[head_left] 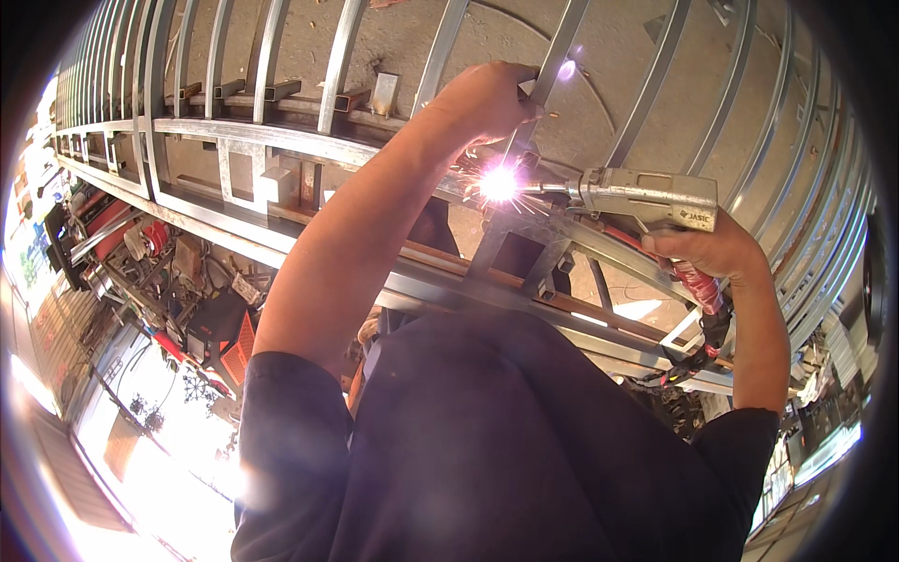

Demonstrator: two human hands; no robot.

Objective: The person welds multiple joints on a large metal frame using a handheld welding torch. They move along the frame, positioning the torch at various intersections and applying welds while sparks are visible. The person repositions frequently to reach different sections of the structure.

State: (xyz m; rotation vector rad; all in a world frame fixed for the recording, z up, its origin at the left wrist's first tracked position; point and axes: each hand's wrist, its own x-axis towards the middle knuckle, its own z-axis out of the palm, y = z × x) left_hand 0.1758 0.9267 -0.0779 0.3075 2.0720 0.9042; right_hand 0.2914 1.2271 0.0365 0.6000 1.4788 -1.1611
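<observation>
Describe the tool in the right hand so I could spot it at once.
Look along the silver metal framework of parallel bars to the right hand. Held there is a boxy, scuffed grey metal tool with a red-wrapped section below. Unlike the bars nearby, it ends in a thin nozzle aimed at a dazzling white-pink glow.

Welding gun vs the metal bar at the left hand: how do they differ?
Pose: the welding gun lies roughly crosswise in the picture, nozzle toward the bright arc; the metal bar slants up to the top edge.
Shape: the welding gun has a bulky housing and narrow nozzle; the metal bar is long and slim.
Hold: the right hand has the welding gun, the left hand the metal bar.
Shared: both greyish.
</observation>
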